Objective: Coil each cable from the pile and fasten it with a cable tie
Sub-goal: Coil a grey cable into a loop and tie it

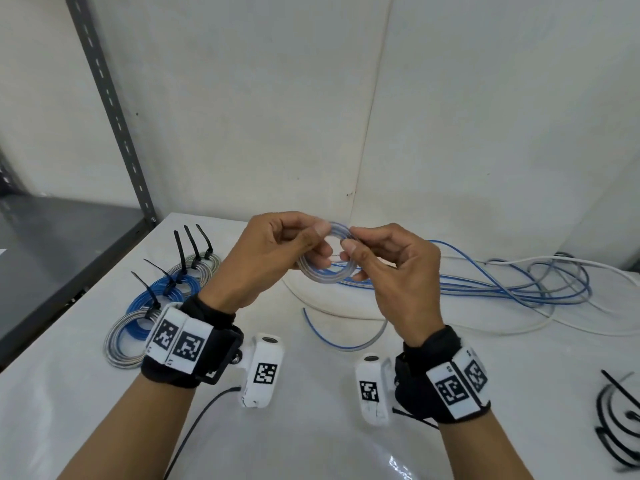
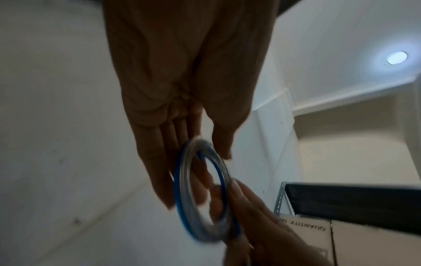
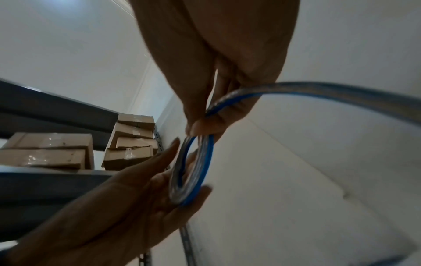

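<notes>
While my left hand (image 1: pixel 266 258) grips the small blue-and-clear wire coil (image 1: pixel 323 277) above the tabletop (image 1: pixel 311 427), my right hand (image 1: pixel 398 275) pinches its top; the loose tail (image 3: pixel 341 90) trails off rightward.

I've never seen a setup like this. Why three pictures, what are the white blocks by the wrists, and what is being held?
No machine here: a person's two bare hands do the work, filmed by three cameras. The big picture comes from a camera worn on the head, looking down. The other two come from the white block cameras with black square patterns strapped at each wrist, looking along the fingers. The left hand and the right hand both pinch a small coil of blue and grey wire, lifted above the white table. On the table's left lie wire coils tied with black cable ties; on its right, a loose tangle of blue, grey and white wire; at the right edge, spare black cable ties.
</notes>
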Action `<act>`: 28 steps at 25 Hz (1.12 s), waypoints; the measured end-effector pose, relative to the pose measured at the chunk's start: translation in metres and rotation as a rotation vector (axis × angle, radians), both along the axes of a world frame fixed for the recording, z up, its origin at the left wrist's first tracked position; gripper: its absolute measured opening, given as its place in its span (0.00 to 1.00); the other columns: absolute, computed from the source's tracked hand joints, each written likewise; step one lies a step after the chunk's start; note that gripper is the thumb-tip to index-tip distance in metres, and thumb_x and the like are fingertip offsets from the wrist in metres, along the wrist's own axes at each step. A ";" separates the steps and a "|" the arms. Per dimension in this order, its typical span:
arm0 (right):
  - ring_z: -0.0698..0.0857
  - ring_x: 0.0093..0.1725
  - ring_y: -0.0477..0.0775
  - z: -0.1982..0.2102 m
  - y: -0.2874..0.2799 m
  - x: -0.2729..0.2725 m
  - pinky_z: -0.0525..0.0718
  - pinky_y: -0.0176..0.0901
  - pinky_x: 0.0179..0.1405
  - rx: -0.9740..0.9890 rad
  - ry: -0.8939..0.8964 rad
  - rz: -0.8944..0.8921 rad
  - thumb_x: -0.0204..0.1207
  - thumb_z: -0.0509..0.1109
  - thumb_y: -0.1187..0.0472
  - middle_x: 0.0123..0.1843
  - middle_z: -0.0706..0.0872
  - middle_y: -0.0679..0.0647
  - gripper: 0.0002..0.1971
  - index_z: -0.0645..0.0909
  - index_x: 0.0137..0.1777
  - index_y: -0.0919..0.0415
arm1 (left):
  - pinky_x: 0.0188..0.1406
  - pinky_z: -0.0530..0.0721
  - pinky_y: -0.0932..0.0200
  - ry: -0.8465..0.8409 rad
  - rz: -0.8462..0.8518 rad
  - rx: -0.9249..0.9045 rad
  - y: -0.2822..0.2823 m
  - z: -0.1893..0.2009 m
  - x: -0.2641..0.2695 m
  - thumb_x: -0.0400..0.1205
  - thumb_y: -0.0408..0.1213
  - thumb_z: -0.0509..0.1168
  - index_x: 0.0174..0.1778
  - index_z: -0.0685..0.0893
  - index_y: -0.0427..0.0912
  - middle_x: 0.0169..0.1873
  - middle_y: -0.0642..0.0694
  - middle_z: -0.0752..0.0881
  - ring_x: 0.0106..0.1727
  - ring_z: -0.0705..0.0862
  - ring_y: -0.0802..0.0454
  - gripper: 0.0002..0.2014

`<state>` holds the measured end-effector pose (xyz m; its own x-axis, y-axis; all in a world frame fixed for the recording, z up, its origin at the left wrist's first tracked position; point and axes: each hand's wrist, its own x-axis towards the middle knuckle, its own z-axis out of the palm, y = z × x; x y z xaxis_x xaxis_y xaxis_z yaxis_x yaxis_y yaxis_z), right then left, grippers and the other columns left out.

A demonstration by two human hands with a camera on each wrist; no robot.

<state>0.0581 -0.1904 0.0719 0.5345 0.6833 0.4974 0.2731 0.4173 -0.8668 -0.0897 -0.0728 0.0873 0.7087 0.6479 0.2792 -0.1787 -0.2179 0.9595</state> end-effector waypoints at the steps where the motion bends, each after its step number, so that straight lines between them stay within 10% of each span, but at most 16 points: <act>1: 0.93 0.44 0.58 0.001 -0.002 0.006 0.88 0.44 0.30 -0.067 -0.071 0.035 0.75 0.80 0.67 0.41 0.94 0.54 0.05 0.90 0.46 0.56 | 0.48 0.90 0.52 0.079 -0.051 0.052 0.002 0.001 -0.004 0.82 0.43 0.69 0.54 0.91 0.37 0.40 0.38 0.93 0.41 0.92 0.44 0.13; 5: 0.93 0.43 0.56 0.002 -0.005 0.013 0.89 0.45 0.31 -0.183 -0.204 0.113 0.76 0.80 0.66 0.39 0.93 0.52 0.04 0.91 0.46 0.55 | 0.45 0.92 0.55 0.269 -0.128 0.097 0.003 0.002 -0.010 0.82 0.36 0.71 0.54 0.91 0.35 0.40 0.36 0.93 0.41 0.93 0.43 0.10; 14: 0.94 0.46 0.55 -0.006 0.008 -0.017 0.90 0.43 0.33 0.109 0.247 -0.040 0.76 0.77 0.68 0.48 0.94 0.57 0.11 0.90 0.57 0.60 | 0.42 0.91 0.55 -0.219 0.119 -0.230 -0.009 0.000 0.009 0.77 0.40 0.71 0.52 0.90 0.34 0.36 0.42 0.92 0.37 0.93 0.49 0.13; 19: 0.93 0.46 0.60 0.003 -0.002 0.003 0.87 0.41 0.29 0.012 0.016 0.035 0.78 0.77 0.67 0.46 0.94 0.56 0.08 0.91 0.55 0.58 | 0.54 0.90 0.51 -0.053 -0.124 -0.396 -0.010 0.008 0.008 0.82 0.51 0.63 0.41 0.80 0.38 0.25 0.48 0.74 0.24 0.75 0.53 0.18; 28: 0.93 0.46 0.56 0.007 -0.007 0.008 0.89 0.44 0.31 -0.081 -0.099 0.113 0.79 0.76 0.67 0.45 0.94 0.50 0.08 0.91 0.55 0.57 | 0.31 0.74 0.58 -0.048 0.011 -0.455 -0.023 0.004 0.024 0.92 0.43 0.55 0.32 0.67 0.44 0.21 0.54 0.60 0.21 0.57 0.56 0.20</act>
